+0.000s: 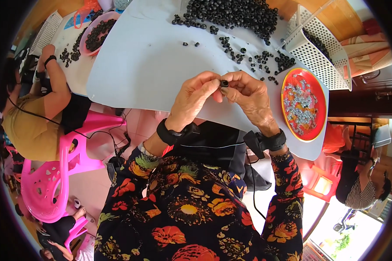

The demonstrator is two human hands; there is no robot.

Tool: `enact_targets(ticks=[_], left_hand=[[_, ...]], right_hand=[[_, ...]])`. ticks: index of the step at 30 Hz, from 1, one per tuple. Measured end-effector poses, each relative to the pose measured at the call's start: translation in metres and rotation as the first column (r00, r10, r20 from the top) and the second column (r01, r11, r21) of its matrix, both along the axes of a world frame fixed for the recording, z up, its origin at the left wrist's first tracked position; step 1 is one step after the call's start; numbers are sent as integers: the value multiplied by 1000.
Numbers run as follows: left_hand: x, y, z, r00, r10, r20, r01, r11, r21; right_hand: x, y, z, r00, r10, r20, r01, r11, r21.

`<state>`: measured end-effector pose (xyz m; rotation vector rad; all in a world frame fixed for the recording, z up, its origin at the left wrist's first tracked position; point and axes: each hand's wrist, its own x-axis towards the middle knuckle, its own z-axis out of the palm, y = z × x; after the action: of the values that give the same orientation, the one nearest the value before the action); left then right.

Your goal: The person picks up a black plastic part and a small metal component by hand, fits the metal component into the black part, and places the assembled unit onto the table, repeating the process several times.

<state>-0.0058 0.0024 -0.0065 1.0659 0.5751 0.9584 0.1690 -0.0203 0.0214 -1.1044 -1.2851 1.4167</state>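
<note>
Above the near edge of the pale table, my two hands meet fingertip to fingertip. A small black round part with a hole in its end sits between them. My right hand pinches it between thumb and fingers. The closed fingers of my left hand press against its left side; whether they hold another small piece is hidden. Beyond my hands lie scattered black parts and a large heap of the same black parts. A red dish of small silvery metal pieces stands right of my right hand.
At the far right, a white perforated basket contains more black parts. On the left, a person in a tan top sits at another table with a pink bowl. A pink plastic chair stands at left. Other people sit farther off.
</note>
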Motion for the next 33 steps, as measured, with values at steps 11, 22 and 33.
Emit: enact_targets(ticks=[11, 22, 33], left_hand=[[5, 3, 1, 991, -65, -117, 55, 994, -94], [17, 1, 6, 999, -43, 32, 49, 973, -223], [20, -2, 11, 995, -76, -60, 72, 995, -69]], right_hand=[[-1, -10, -19, 977, -107, -182, 114, 993, 31], [3, -13, -24, 969, -128, -213, 138, 990, 34], [4, -19, -23, 946, -184, -266, 195, 981, 14]])
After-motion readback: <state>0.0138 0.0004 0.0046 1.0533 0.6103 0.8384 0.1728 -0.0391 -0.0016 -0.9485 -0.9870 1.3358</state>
